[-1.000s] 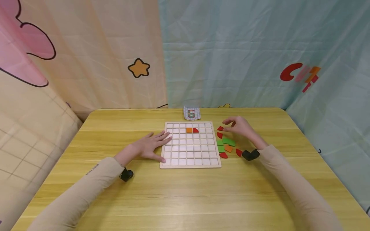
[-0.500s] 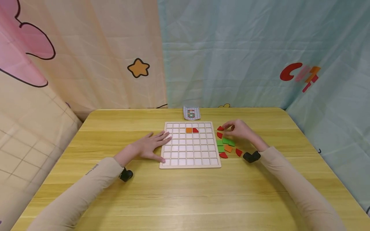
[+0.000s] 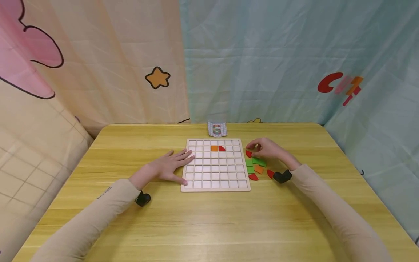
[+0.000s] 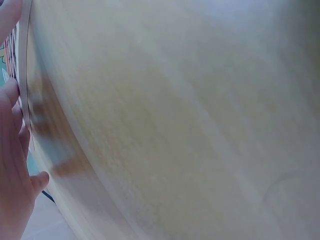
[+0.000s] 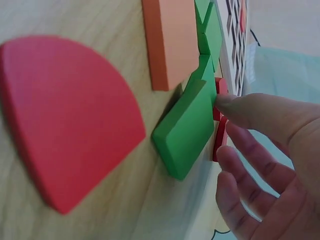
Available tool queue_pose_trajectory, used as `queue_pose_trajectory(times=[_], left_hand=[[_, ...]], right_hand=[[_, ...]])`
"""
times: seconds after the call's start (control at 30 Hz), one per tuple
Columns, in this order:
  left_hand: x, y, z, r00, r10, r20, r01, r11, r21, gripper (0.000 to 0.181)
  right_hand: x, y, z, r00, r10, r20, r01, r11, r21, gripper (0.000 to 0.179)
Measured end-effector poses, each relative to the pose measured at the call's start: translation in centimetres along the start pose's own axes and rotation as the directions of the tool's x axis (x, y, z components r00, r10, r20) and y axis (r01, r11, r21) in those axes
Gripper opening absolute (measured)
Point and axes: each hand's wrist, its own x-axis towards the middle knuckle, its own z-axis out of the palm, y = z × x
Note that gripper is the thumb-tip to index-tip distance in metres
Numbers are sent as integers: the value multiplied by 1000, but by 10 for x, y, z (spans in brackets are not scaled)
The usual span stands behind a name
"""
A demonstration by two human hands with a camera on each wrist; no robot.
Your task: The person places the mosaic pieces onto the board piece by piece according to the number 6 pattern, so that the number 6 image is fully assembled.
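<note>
Nearest the person, two beige sleeves run out over the table (image 3: 209,225). On the left, the left hand (image 3: 167,166) lies flat, fingers straight and spread, its fingertips resting on the left edge of the grid board (image 3: 216,185). The left wrist view shows only blurred wood and the edge of that hand (image 4: 12,165).

Right of the board sits a loose cluster of pieces. Closest are two red quarter-circles, one (image 3: 253,177) just off the board's near right corner, the other (image 3: 270,173) a little to its right, close by the right wrist. Just beyond them lie an orange piece (image 3: 258,169) and a green square (image 3: 250,169), then a green piece (image 3: 259,161) tucked partly under the right hand.

The right hand (image 3: 266,148) hovers over the far end of that cluster, fingers curled downward toward a red piece (image 3: 248,154) at its fingertips. In the right wrist view a fingertip (image 5: 240,107) touches the red piece (image 5: 220,120) beside the tilted green piece (image 5: 187,130); whether it is actually pinched, I cannot tell.

On the board, in the second row from the far edge, sit an orange square (image 3: 214,148) and a red quarter (image 3: 221,148), side by side and touching.

Farthest, a small card (image 3: 217,128) lies just beyond the board, before the curtain (image 3: 262,62).
</note>
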Motion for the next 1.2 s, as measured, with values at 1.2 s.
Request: queue_pose_trajectory(times=[1.2], left_hand=[[1,-1,2,1000,7,-10,-7,1000,17,100]], right_hand=[[-3,2,-2,999,32,11,-31,996,-80,23]])
